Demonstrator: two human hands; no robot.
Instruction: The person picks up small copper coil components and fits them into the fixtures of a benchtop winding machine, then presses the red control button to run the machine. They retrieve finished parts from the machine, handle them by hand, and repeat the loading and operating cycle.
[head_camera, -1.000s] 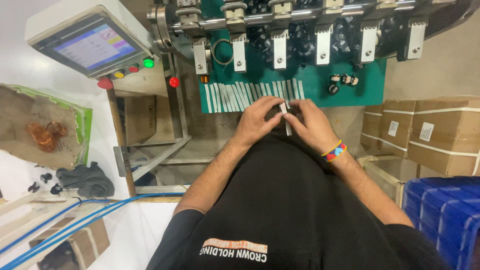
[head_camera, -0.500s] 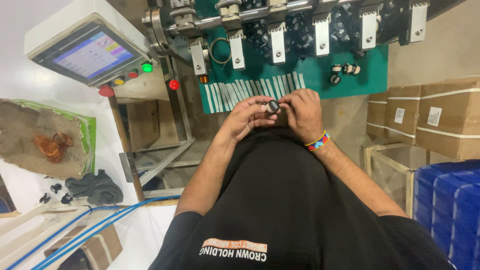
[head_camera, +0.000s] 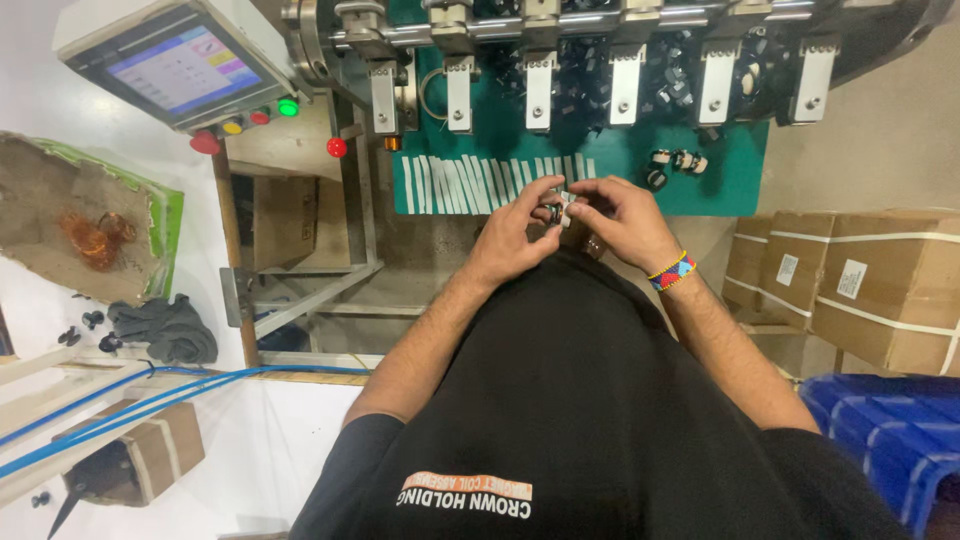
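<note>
Small dark round part with white strip is pinched between fingers of left hand and right hand, both closed on it, above green worktop (strip-fitting step, judged); steady alignment needed next

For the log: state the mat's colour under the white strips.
Green mat, clearest in the head view.

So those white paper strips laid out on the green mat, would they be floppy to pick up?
Probably. The white strips look thin and flat, so likely limp and very light. Lying flush on the green mat, they may be fiddly to lift.
</note>
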